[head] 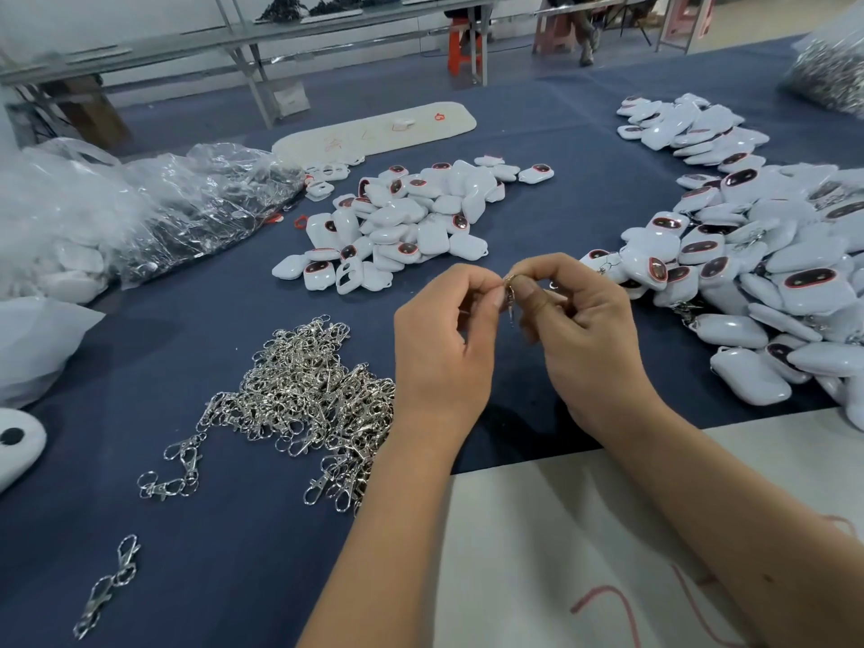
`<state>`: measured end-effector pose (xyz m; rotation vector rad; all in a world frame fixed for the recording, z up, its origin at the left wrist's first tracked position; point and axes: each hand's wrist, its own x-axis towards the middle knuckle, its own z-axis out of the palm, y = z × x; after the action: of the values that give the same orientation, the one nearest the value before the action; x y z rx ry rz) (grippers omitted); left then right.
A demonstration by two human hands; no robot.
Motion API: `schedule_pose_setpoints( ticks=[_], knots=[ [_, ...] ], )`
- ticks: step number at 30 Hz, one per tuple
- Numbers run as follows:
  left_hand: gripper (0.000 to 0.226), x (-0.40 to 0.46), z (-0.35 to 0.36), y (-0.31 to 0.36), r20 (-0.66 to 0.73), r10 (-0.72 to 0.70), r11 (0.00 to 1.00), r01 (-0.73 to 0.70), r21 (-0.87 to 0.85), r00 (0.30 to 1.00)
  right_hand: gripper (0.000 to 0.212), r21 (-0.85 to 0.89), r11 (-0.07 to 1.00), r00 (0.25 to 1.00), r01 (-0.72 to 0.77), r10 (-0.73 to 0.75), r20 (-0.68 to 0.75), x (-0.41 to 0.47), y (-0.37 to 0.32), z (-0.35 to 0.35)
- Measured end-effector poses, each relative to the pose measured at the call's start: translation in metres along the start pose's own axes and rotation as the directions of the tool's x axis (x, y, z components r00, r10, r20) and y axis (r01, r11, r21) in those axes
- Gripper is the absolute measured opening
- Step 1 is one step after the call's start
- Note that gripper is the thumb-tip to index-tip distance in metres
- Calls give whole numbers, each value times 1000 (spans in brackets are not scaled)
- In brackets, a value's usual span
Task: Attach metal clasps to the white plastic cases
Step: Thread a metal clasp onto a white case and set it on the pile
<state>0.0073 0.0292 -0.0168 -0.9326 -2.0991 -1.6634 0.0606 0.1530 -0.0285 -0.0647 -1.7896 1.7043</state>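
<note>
— Head view puts one metal clasp (pixel 510 297) right at the centre, raised above the blue cloth (pixel 234 554). Why is it held there?

— Both hands meet on it. The left hand (pixel 449 339) pinches it with curled fingertips from one side, and the right hand (pixel 579 320) pinches it between thumb and forefinger from the other, probably to work its ring open before a case goes on. No case is in either hand.

— And the supply?

— A heap of clasps (pixel 313 395) lies just left of the left wrist, too tangled to count, with two small linked clusters strayed nearer the table edge. The white cases sit in two groups: a middle pile (pixel 406 222) straight ahead, likely unfinished, and a larger right-hand pile (pixel 757 273) with clasps showing on some.

— Dozens each?

— Yes; an exact count is not possible.
</note>
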Motion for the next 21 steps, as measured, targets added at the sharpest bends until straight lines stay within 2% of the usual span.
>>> schedule_pose_setpoints(
  ticks=[12, 16, 19, 21],
  knots=[
    [11, -1, -2, 2, -53, 14, 998, -11, 58, 998, 18, 24, 998, 994, -60, 57, 95, 0, -4, 1],
    [13, 1, -7, 0, -20, 23, 994, -21, 110, 1000, 18, -29, 998, 991, -57, 60, 116, 0, -4, 2],
    [14, 4, -12, -3, -29, 30, 989, -26, 149, 999, 12, -131, 985, 988, -116, 128, 87, 0, -1, 5],
    [13, 5, -15, -6, -26, 25, 984, -20, 179, 999, 13, -123, 976, 979, -182, 192, 74, 1, 0, 3]
  ],
)
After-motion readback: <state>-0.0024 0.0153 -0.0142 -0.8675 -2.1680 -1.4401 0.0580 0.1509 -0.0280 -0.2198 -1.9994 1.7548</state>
